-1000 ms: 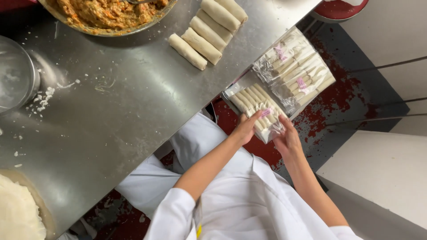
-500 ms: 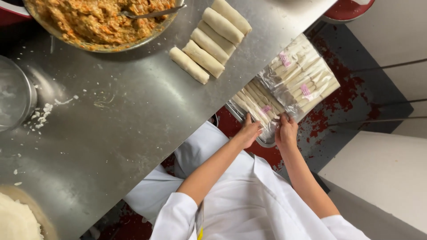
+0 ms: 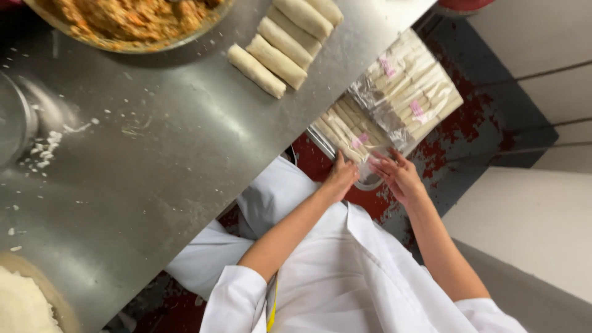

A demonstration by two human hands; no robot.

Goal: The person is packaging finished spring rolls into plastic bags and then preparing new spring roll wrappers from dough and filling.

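Note:
A metal tray [image 3: 320,140] sticks out past the steel table's [image 3: 154,179] edge and holds packets of pale rolls wrapped in clear plastic [image 3: 404,92]. My left hand [image 3: 341,177] has its fingers curled on the tray's near rim, beside the nearest packet [image 3: 348,126]. My right hand [image 3: 399,177] has its fingers spread, the tips touching the loose plastic film at the tray's near corner. Both arms come from white sleeves.
Several unwrapped rolls [image 3: 283,40] lie in a row on the table. Behind them is a wide bowl of orange-brown filling [image 3: 129,18]. A metal bowl [image 3: 12,120] stands at the left edge, with white crumbs beside it. A bowl of white mass [image 3: 24,305] sits bottom left. Dark red floor [image 3: 468,129] lies below.
Both hands have drawn back from the top of the nearest packet to the tray's near edge. The right hand's fingers have spread. The view has shifted slightly.

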